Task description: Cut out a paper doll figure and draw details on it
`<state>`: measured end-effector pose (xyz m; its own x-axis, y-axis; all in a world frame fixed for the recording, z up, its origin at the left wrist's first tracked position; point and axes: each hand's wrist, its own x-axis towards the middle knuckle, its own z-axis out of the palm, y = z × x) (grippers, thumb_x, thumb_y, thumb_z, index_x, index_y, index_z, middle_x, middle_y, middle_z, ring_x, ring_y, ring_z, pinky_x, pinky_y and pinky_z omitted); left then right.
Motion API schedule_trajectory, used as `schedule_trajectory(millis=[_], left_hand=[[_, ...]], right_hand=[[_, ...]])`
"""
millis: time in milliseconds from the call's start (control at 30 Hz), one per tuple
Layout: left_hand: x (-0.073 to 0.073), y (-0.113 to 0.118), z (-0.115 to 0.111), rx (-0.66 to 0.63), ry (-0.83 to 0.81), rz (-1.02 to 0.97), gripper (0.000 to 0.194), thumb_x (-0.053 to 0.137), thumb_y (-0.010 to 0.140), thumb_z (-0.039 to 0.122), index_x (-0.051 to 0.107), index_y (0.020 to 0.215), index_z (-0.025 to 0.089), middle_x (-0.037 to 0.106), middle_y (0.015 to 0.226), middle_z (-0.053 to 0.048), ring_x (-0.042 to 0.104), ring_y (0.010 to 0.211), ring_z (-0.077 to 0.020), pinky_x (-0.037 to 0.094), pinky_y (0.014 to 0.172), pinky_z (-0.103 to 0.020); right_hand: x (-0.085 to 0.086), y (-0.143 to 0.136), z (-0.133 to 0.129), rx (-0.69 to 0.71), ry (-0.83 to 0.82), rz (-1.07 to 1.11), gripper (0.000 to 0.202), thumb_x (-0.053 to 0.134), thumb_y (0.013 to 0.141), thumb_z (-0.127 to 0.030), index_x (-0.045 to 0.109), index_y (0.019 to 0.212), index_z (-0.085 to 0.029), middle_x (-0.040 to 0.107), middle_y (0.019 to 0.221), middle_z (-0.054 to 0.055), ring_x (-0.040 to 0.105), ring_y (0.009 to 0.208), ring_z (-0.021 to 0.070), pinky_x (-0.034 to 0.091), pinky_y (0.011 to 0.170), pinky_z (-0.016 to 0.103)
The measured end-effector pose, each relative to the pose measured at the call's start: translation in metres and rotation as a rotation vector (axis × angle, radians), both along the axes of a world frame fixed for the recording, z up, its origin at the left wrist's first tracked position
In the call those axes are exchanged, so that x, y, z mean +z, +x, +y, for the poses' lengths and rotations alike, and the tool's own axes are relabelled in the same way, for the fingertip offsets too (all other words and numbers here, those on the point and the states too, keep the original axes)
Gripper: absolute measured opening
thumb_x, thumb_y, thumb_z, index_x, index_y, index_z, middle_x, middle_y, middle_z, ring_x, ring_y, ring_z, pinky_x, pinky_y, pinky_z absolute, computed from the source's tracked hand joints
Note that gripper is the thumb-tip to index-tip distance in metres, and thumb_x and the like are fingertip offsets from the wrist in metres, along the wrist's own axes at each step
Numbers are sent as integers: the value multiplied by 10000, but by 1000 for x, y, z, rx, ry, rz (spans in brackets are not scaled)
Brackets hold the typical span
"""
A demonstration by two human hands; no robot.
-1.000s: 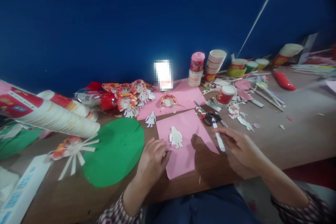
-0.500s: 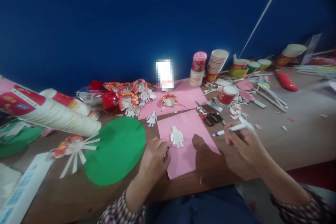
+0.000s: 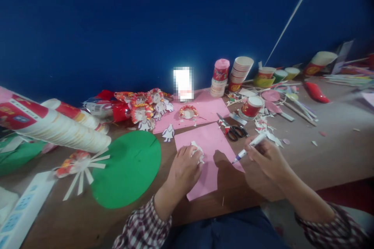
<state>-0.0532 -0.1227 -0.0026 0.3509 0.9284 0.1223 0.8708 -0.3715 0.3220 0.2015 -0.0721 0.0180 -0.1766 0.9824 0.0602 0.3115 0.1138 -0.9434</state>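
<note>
My left hand point(image 3: 187, 167) lies over the left part of a white paper figure cutout point(image 3: 199, 153) on a pink sheet point(image 3: 208, 179); its fingers are bent and close together, and their tips touch the cutout. My right hand point(image 3: 267, 161) grips a white marker point(image 3: 248, 148), whose purple tip points down at the sheet's right edge. A second white figure point(image 3: 168, 133) lies just beyond the sheet at its upper left. Black-handled scissors point(image 3: 236, 131) rest at the sheet's upper right.
A green oval point(image 3: 127, 169) and a fringed paper piece point(image 3: 78, 165) lie left, near stacked paper cups point(image 3: 70, 134). Behind are decorated paper figures point(image 3: 142, 111) and another pink sheet point(image 3: 213, 109). A red cup point(image 3: 251, 107), scraps and sticks lie right.
My left hand has moved right and forward onto the white cutout, covering part of it. My right hand has shifted slightly left, and the marker's tip has come down towards the pink sheet.
</note>
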Motion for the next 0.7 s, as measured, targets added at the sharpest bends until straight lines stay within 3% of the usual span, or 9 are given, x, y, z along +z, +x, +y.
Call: schedule_trajectory(millis=[567, 700], left_hand=[[-19, -4, 5, -64, 4, -104, 230, 506, 816, 147, 532, 1036, 204, 586, 1093, -84, 507, 1098, -238, 421, 967, -431], [-20, -7, 5, -79, 25, -168, 206, 496, 841, 162, 547, 1034, 212, 596, 1102, -80, 525, 1078, -222, 435, 954, -404]], right_hand=[[-6, -12, 3, 33, -64, -10, 264, 540, 872, -445, 527, 833, -184, 490, 556, -43, 480, 484, 97, 391, 454, 203], [-4, -10, 4, 47, 44, -69, 237, 530, 887, -400, 618, 870, -180, 622, 669, 14, 595, 602, 137, 483, 557, 237]])
